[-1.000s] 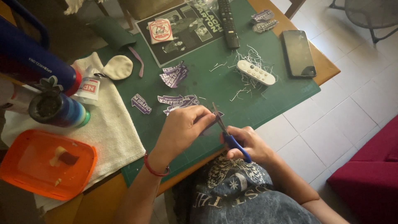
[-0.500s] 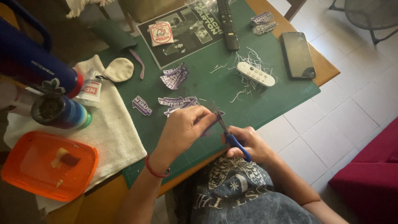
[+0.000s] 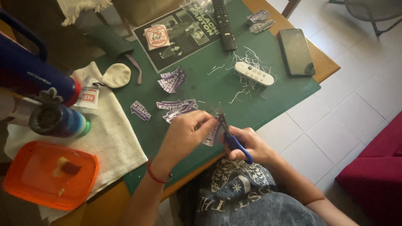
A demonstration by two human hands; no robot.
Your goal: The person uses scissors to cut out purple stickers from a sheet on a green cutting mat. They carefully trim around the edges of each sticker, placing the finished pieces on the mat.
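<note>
A small purple-and-white printed paper cut-out (image 3: 212, 133) is pinched between the fingers of the left hand (image 3: 184, 136), just above the near edge of the surface, while the right hand (image 3: 250, 144) is closed around the blue handles of a pair of scissors (image 3: 228, 136) whose blades meet the paper. Under both hands lies a dark green cutting mat (image 3: 209, 83) that covers most of a wooden surface (image 3: 324, 62), bare at the far right corner. More purple cut-outs (image 3: 176, 106) lie on the mat just beyond the hands, and further off a white remote control (image 3: 254, 73) rests in a scatter of thin white paper trimmings (image 3: 247, 54). A black remote control (image 3: 223, 23) and a black-and-white printed sheet (image 3: 180, 31) lie at the far edge, and a black phone (image 3: 297, 51) sits face up on the right. To the left, a cream cloth towel (image 3: 109, 138) carries an orange plastic tray (image 3: 48, 175) and a dark bottle (image 3: 58, 120). The floor is pale tile (image 3: 356, 96), with a red upholstered seat (image 3: 377, 167) at the lower right.
</note>
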